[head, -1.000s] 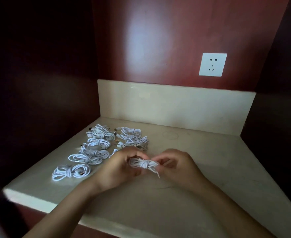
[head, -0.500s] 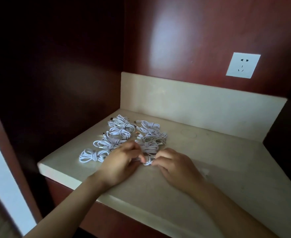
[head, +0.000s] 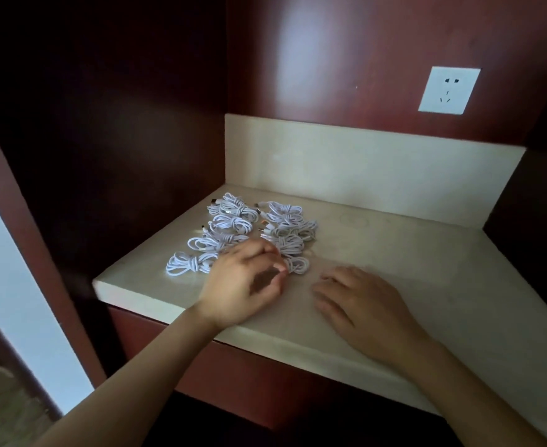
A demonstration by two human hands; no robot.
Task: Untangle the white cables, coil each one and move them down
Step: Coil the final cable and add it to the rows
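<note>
Cream stone surface (head: 394,253) is lined at its left with white coiled cables (head: 249,230), kept in two rows, likely so none retangle. Right grip (head: 362,304) is laid flat, spread and empty. Left grip (head: 246,282) is curled beside the nearest coil (head: 298,264); a pinch cannot be told.

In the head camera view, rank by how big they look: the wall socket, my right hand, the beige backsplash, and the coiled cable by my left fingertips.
Largest to smallest:
1. beige backsplash
2. right hand
3. wall socket
4. coiled cable
The hand is much nearer the camera, so its lead over the socket may be only apparent.
</note>
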